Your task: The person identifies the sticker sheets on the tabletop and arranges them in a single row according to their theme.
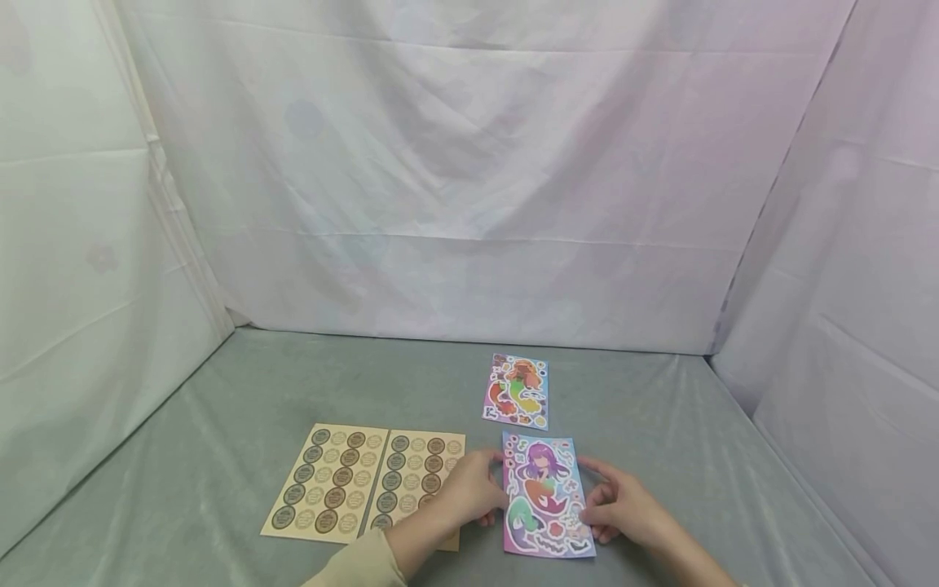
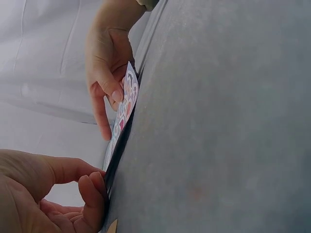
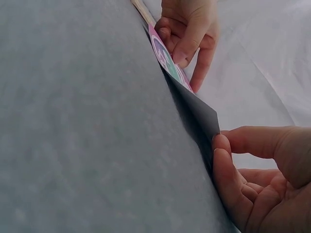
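A mermaid sticker sheet (image 1: 543, 497) with a purple-haired figure lies between my two hands, a little off the table, as its dark underside (image 3: 201, 114) shows in the right wrist view. My left hand (image 1: 473, 489) pinches its left edge between thumb and fingers. On the opposite edge my right hand (image 1: 619, 501) pinches it the same way, the thumb on the printed face. Both wrist views show the sheet nearly edge-on, so most of its print is hidden there.
Behind lies a second mermaid sticker sheet (image 1: 517, 391) in red, green and yellow. To the left are two tan sheets of round labels, the left label sheet (image 1: 326, 481) and the right label sheet (image 1: 414, 473), partly covered by my left arm. White cloth walls (image 1: 455, 179) enclose the grey table (image 1: 176, 505).
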